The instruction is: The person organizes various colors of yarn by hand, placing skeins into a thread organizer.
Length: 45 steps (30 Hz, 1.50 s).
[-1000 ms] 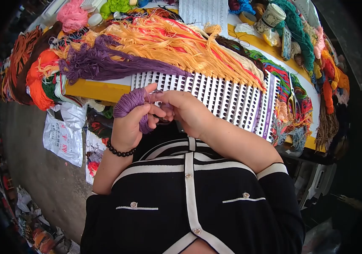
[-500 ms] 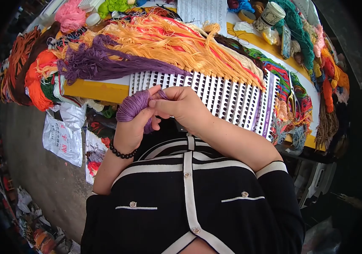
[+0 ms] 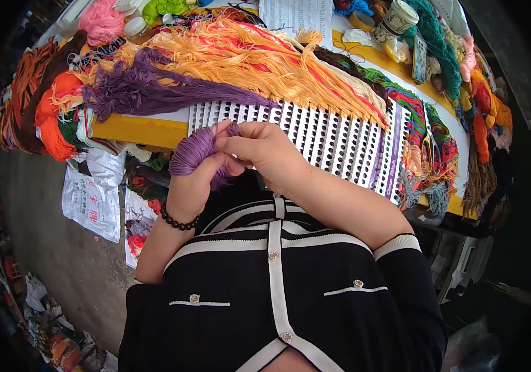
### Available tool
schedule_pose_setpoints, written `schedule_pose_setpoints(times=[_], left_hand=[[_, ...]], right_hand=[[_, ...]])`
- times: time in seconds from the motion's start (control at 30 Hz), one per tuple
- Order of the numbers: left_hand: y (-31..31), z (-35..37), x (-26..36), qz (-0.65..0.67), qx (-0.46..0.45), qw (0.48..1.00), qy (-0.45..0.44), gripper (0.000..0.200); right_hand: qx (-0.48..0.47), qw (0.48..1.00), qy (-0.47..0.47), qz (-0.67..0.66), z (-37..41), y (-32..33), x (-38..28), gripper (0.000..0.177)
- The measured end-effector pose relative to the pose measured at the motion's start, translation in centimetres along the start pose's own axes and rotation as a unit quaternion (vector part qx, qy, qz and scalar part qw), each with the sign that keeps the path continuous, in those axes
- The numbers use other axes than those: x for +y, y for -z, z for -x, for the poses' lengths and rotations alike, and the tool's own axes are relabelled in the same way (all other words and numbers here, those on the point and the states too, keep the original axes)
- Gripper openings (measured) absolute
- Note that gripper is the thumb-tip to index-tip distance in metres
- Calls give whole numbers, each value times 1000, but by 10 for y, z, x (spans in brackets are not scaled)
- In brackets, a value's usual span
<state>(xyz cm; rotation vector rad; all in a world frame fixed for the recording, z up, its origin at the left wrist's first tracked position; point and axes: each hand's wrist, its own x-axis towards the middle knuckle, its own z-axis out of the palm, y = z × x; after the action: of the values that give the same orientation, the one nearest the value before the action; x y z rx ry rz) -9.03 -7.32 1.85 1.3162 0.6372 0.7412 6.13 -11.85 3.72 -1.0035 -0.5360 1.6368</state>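
A skein of purple embroidery thread point(image 3: 192, 152) is wrapped round the fingers of my left hand point(image 3: 192, 186), which is closed on it. My right hand point(image 3: 267, 150) pinches at the skein's right side, thumb and fingers together; the exact strand between them is hidden. Both hands meet just in front of the white punched thread cards point(image 3: 324, 142) on the table edge. Behind them, a dark purple bundle of threads point(image 3: 178, 96) and long orange threads point(image 3: 265, 62) lie looped onto the cards.
Scissors point(image 3: 427, 149) rest among multicoloured threads at the right. A paper cup point(image 3: 396, 22) and a phone point(image 3: 419, 60) stand farther back. Orange-red yarn point(image 3: 54, 127) hangs over the left edge, above a white plastic bag point(image 3: 90, 204). A printed sheet point(image 3: 296, 18) lies at the back.
My fingers have shifted slightly at the skein, with the left fingertips now more hidden behind the right hand. The skein stays in nearly the same place.
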Motion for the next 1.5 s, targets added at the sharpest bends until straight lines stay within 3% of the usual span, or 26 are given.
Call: schedule_pose_setpoints(times=[0.03,0.07,0.13,0.37,0.43,0.73,0.97,1.03,1.07,1.1,1.13,1.17,1.2,1.23,1.27,1.3,1.37,1.43,1.5], left_hand=[[-2,-1,-2,-80,6,996,-41,43],[-6,0,0,-80,6,996,-41,43],[-11,3,11,-26,6,1000,17,43],[3,2,15,6,-23,998,65,44],[5,3,10,94,10,994,62,39],[-12,4,13,-15,29,997,65,41],[-1,4,8,51,-9,997,63,36],[-1,4,4,84,21,993,78,32],[-1,3,3,84,21,993,77,32],[-3,2,2,15,40,999,13,29],[-5,1,2,-53,57,996,-52,28],[-4,0,9,-53,55,995,-57,28],[0,1,21,134,93,987,0,25],[6,1,29,316,127,938,59,23],[26,4,33,413,113,903,45,21],[55,7,37,505,99,857,33,20],[115,8,38,462,187,865,-47,20],[172,17,43,621,44,782,-14,19],[227,28,34,557,147,816,-41,19]], right_hand=[[1,999,6,43,-2,0,3,11],[-5,1000,1,16,-4,0,5,12],[-11,1000,5,12,-4,0,5,11],[-18,998,33,-43,0,-4,0,9],[-28,998,40,-50,2,-5,0,9],[-6,999,6,38,-1,2,3,11],[-23,998,37,-35,2,-2,4,11],[-16,998,53,12,4,-3,5,9],[-8,996,69,59,5,-3,5,7],[-9,996,71,60,5,0,0,7],[89,879,301,358,5,5,-10,5],[174,617,482,597,5,12,-20,6],[182,653,469,566,3,21,-28,12],[170,718,459,494,1,28,-39,8],[127,886,361,262,8,34,-52,8],[72,971,227,5,22,33,-73,8],[-159,954,184,-176,67,41,-115,13],[-209,907,275,-243,97,63,-127,13],[-138,923,267,-240,122,98,-139,9]])
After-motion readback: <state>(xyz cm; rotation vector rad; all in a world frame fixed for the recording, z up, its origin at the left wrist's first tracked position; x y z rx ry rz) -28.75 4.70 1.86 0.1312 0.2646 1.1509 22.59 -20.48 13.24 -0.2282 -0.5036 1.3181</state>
